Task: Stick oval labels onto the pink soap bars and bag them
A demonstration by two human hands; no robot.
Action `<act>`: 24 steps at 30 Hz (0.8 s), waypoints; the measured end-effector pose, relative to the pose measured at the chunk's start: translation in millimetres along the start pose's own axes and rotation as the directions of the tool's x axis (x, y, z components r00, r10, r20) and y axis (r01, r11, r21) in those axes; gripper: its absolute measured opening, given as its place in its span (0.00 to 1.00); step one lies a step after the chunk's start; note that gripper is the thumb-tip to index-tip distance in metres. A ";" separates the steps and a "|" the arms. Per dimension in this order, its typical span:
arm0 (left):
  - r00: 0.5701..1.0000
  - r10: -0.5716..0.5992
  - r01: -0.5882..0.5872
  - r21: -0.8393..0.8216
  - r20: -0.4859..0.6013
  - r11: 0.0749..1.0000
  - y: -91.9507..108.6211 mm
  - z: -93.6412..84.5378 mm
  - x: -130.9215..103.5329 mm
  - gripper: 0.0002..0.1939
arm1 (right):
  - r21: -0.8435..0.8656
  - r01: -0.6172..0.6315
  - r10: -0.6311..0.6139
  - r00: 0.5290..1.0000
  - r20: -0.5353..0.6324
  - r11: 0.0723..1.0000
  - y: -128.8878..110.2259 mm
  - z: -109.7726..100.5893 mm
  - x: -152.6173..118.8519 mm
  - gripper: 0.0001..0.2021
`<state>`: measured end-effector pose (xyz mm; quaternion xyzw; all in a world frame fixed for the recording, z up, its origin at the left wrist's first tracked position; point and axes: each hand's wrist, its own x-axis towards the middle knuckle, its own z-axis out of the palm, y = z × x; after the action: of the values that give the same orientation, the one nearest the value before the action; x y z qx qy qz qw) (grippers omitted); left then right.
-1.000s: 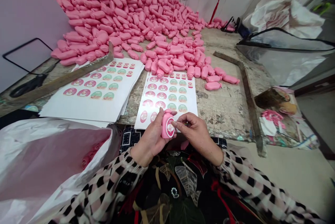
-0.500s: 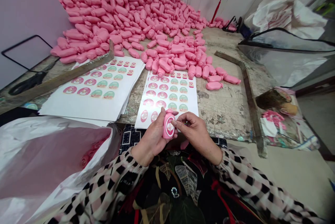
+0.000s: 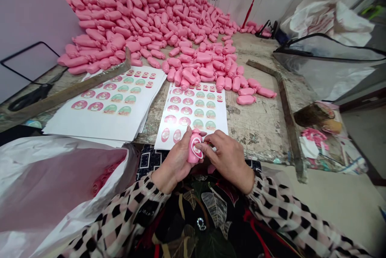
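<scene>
My left hand [image 3: 173, 165] is wrapped round a small pink plastic bottle [image 3: 191, 155], held upright just off the table's front edge. An oval pink-and-white sticker [image 3: 197, 150] is on the bottle's front and looks tilted, with its right edge by my right fingers. My right hand [image 3: 229, 157] is closed in a pinch at that edge, thumb and forefinger touching the sticker. Beyond my hands lies a sticker sheet [image 3: 218, 123] printed with pink and green labels; its lower right corner is hidden by my hands.
A large heap of pink bottles [image 3: 144, 12] covers the back of the table. Left are a stack of sticker sheets [image 3: 75, 123], a wooden bar [image 3: 69, 93] and scissors [image 3: 30, 96]. An open white bag [image 3: 60, 169] stands front left. Another wooden bar [image 3: 286, 109] lies right.
My right fingers have shifted slightly on the sticker, which now sits more tilted on the bottle. My left hand still holds the bottle in nearly the same place.
</scene>
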<state>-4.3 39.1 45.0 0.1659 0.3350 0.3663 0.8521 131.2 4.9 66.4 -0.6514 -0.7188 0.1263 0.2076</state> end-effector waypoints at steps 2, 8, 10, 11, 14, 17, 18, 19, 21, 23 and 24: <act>1.000 -0.002 0.002 -0.005 0.007 1.000 -1.0 -0.8 0.8 0.21 | -0.039 0.008 -0.008 1.000 0.014 0.999 -0.7 -0.4 -0.5 0.16; 1.000 -0.017 0.017 -0.007 -0.002 1.000 -2.0 -0.5 1.2 0.20 | 0.072 -0.106 0.104 0.994 0.030 0.992 -3.2 3.1 -1.5 0.16; 1.000 -0.009 0.009 0.002 -0.017 1.000 -1.8 0.6 0.4 0.19 | 0.127 -0.157 0.152 0.987 0.046 0.979 -4.0 3.5 -1.8 0.17; 1.000 -0.008 0.008 0.005 -0.027 1.000 -1.7 1.2 -0.1 0.18 | 0.147 -0.176 0.171 0.984 0.051 0.973 -4.3 3.3 -2.0 0.17; 0.998 -0.022 0.023 0.020 -0.056 1.000 -1.8 2.6 -1.8 0.17 | 0.152 -0.204 0.200 0.979 0.041 0.967 -4.9 1.6 -3.4 0.20; 0.998 -0.033 0.036 0.056 -0.060 0.998 -3.2 2.0 -2.5 0.17 | 0.103 -0.189 0.188 0.982 0.018 0.976 -5.7 -1.2 -6.2 0.21; 0.998 -0.033 0.037 0.077 -0.049 0.996 -3.9 1.2 -2.4 0.18 | 0.078 -0.178 0.179 0.984 0.001 0.981 -5.8 -2.2 -7.1 0.21; 0.999 -0.035 0.038 0.101 -0.035 0.994 -4.7 0.3 -2.2 0.19 | 0.054 -0.167 0.168 0.986 -0.019 0.985 -5.6 -2.9 -7.8 0.22; 0.999 -0.040 0.040 0.142 -0.007 0.989 -6.2 -1.7 -1.8 0.20 | 0.027 -0.153 0.154 0.987 -0.052 0.988 -4.1 -3.4 -8.3 0.22; 0.998 -0.059 0.059 0.167 -0.002 0.984 -7.4 -3.2 -1.6 0.20 | 0.065 -0.184 0.187 0.981 -0.043 0.981 -0.3 -1.5 -7.1 0.22; 0.997 -0.077 0.078 0.177 -0.010 0.981 -8.0 -3.6 -1.6 0.20 | 0.107 -0.221 0.225 0.974 -0.020 0.969 2.3 0.5 -6.2 0.21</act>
<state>-3.5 32.7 38.9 0.2275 0.3736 0.3019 0.8471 133.4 -0.8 64.1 -0.7183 -0.6300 0.1758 0.2372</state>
